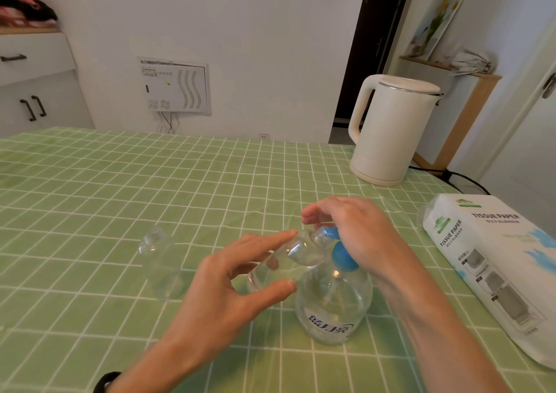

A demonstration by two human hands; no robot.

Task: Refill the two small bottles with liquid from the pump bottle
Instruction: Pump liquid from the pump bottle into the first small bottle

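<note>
A clear pump bottle point(332, 311) with a blue pump head point(343, 256) and blue lettering stands on the green checked tablecloth. My right hand point(355, 236) rests on the pump head, fingers curled over it. My left hand point(240, 281) holds a small clear bottle point(288, 260) tilted, its mouth up against the pump's nozzle, thumb below and fingers above. A second small clear bottle point(162, 263) stands upright on the cloth to the left, apart from both hands.
A white electric kettle point(391, 128) stands at the back right with its cord trailing off the table. A pack of tissue paper point(493, 266) lies along the right edge. White cabinets point(36, 86) are at the far left.
</note>
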